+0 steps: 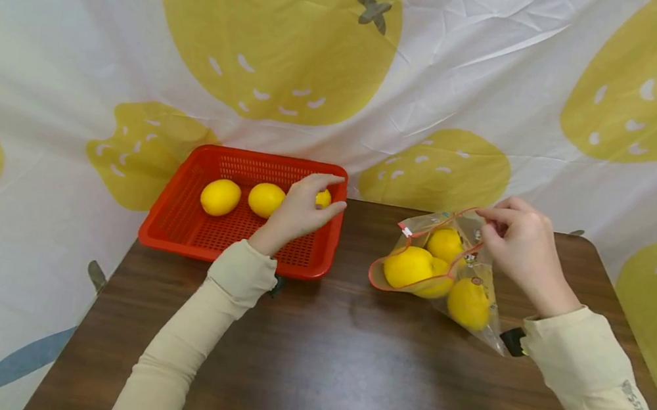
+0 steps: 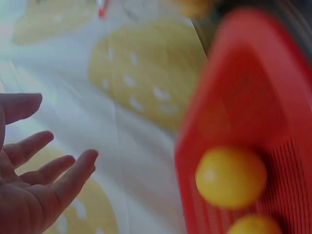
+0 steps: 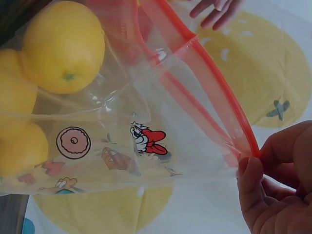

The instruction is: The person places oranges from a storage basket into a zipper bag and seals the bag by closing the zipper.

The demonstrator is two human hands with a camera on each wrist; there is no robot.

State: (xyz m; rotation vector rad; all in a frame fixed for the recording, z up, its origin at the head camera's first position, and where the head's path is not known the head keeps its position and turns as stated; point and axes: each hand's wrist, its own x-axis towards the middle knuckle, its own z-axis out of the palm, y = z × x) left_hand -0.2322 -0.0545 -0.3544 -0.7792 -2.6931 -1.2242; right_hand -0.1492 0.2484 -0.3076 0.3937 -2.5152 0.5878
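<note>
The biggest risk, in my judgement, is at the clear plastic bag (image 1: 452, 276). Only the right hand (image 1: 523, 250) keeps it up, pinching the red zipper rim (image 3: 229, 114) between thumb and fingers at about 3 o'clock of the mouth. The mouth opens toward 9 o'clock and one lemon (image 1: 408, 267) lies right at it. If the pinch slips or the bag tips lower, this lemon could roll out over the dark wooden table (image 1: 348, 365) and perhaps off the edge.

A smaller risk is at the red basket (image 1: 184, 224), which sits on the far-left corner of the table with part of it beyond the edge. A push from the left hand (image 1: 298, 215) could move it further out.

The basket holds three lemons in a row; the third lemon (image 1: 324, 198) lies at about 1 o'clock of the left hand, partly hidden behind its fingers. In the wrist view these fingers (image 2: 73, 175) are spread and relaxed and hold nothing.

The bag holds about four lemons, packed closely together.
</note>
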